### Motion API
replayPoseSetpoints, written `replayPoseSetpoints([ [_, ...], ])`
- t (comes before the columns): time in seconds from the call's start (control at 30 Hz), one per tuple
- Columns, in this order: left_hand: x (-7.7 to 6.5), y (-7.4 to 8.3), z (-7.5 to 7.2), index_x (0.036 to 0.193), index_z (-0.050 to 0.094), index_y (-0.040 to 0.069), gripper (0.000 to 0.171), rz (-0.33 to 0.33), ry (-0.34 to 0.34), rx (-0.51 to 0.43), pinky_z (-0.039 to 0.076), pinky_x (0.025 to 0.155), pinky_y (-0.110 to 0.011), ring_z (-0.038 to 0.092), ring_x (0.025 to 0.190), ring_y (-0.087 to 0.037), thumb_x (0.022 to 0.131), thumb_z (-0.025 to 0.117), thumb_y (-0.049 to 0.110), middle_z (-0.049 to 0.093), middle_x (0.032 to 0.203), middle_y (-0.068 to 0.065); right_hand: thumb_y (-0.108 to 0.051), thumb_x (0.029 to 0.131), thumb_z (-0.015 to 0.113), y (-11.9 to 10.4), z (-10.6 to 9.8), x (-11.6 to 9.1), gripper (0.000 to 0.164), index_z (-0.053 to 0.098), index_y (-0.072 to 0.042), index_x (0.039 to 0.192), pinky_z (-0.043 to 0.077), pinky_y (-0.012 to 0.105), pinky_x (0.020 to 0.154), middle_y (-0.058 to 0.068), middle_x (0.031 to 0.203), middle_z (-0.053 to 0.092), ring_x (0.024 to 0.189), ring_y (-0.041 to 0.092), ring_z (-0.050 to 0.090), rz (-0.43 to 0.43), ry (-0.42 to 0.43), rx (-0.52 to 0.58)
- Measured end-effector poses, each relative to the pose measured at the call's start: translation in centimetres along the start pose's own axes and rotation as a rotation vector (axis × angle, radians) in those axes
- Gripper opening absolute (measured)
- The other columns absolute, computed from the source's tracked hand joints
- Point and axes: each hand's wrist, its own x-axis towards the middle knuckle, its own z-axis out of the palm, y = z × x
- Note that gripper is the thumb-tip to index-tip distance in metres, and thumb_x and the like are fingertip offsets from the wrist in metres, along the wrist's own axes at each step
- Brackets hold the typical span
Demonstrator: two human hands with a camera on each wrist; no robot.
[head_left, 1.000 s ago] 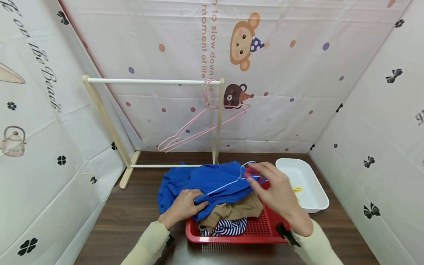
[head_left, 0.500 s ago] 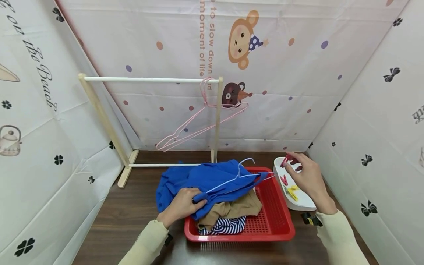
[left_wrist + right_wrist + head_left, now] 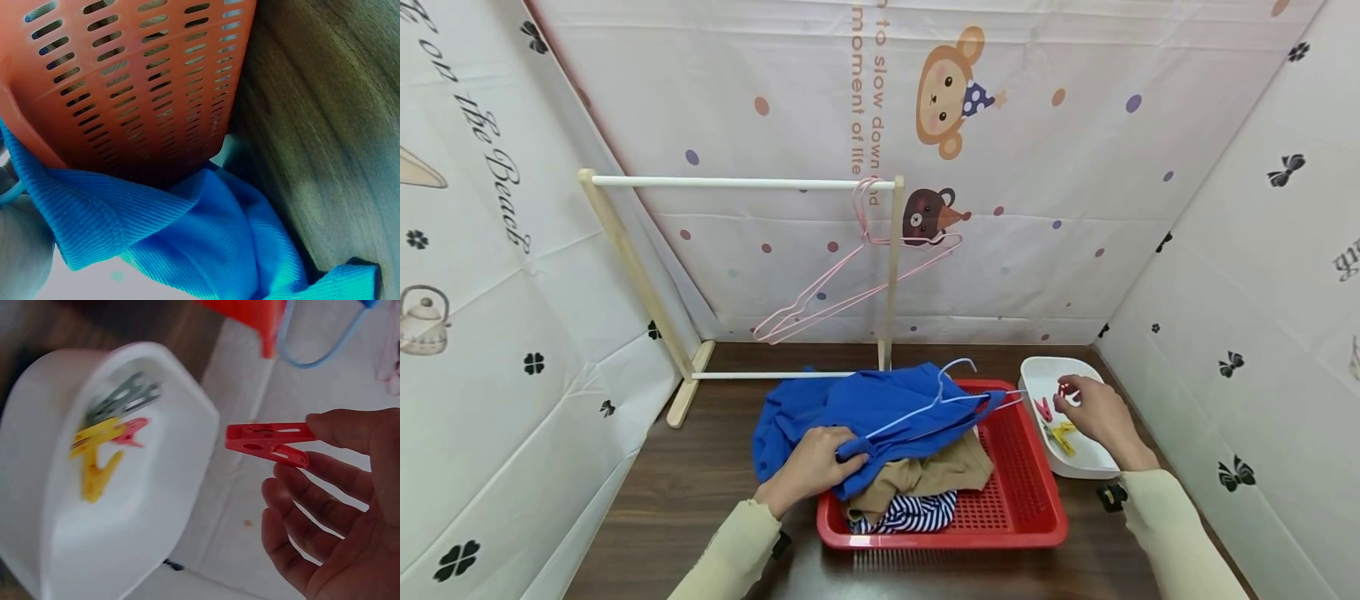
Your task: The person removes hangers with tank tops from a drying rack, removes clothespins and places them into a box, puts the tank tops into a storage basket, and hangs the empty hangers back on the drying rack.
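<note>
In the head view my left hand (image 3: 812,465) grips the near end of a pale blue hanger (image 3: 901,423) together with the blue garment (image 3: 857,406) on it. The garment lies over the back left of the red basket (image 3: 942,542); its ribbed edge (image 3: 125,212) fills the lower left wrist view. At the right, my right hand (image 3: 1101,417) is over the white tray (image 3: 1101,468). Thumb and a finger pinch a red clothespin (image 3: 262,437). Inside the tray lie yellow clothespins (image 3: 95,472), a pinkish-red clothespin (image 3: 131,430) and a grey-green clothespin (image 3: 125,399).
Tan cloth (image 3: 925,477) and striped cloth (image 3: 910,512) lie in the basket below the blue garment. Behind stands a drying rack (image 3: 737,182) with pink hangers (image 3: 831,283) at its right end. Printed sheets wall in the brown table (image 3: 647,508).
My right hand has moved right from the hanger, with a red clothespin in its fingers, and come down over the white tray. My left hand keeps its place on the hanger and garment.
</note>
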Motion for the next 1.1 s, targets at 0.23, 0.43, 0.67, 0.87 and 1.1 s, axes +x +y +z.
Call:
replayPoseSetpoints([
  [0.23,0.0,0.0,0.1,0.078,0.067,0.019,0.018,0.002,-0.001,-0.001,0.050,0.071,-0.027,0.055,0.069,-0.001,0.089,0.072,0.033,0.066,0.077,0.011,-0.024,0.089,0.067,1.4,1.2,0.2,0.041,0.062,0.004,0.120,0.052,0.054,0.074,0.023,0.103,0.070,0.094,0.038,0.065,0.033,-0.102,-0.038],
  [0.43,0.1,0.0,-0.1,0.077,0.066,0.020,0.018,-0.004,-0.008,-0.008,0.048,0.069,-0.024,0.053,0.067,0.000,0.088,0.073,0.032,0.065,0.076,0.011,-0.023,0.089,0.068,0.6,1.0,0.1,0.042,0.062,0.003,0.121,0.054,0.054,0.075,0.027,0.110,0.067,0.096,0.040,0.065,0.003,-0.079,-0.053],
  [0.67,0.2,0.0,-0.1,0.076,0.066,0.020,0.018,0.018,0.018,0.005,0.050,0.069,-0.027,0.056,0.068,-0.001,0.087,0.074,0.031,0.066,0.076,0.010,-0.019,0.089,0.068,-2.9,-1.0,-0.6,0.037,0.065,0.000,0.121,0.055,0.055,0.076,0.024,0.114,0.067,0.097,0.039,0.065,-0.114,0.092,-0.014],
  [0.87,0.2,-0.1,0.0,0.076,0.065,0.020,0.018,0.018,0.010,-0.001,0.048,0.067,-0.024,0.054,0.067,-0.001,0.088,0.073,0.031,0.065,0.075,0.010,-0.013,0.086,0.073,-6.1,-1.9,-1.3,0.029,0.069,-0.002,0.113,0.057,0.052,0.075,0.019,0.108,0.070,0.093,0.035,0.067,-0.273,0.203,0.015],
  [1.1,0.2,-0.1,0.0,0.075,0.064,0.020,0.020,0.022,0.002,0.005,0.046,0.066,-0.022,0.052,0.065,0.000,0.088,0.073,0.032,0.063,0.074,0.011,-0.011,0.085,0.074,-8.1,-1.2,-1.3,0.032,0.068,-0.007,0.116,0.057,0.051,0.080,0.012,0.111,0.069,0.101,0.033,0.067,-0.372,0.093,0.069],
])
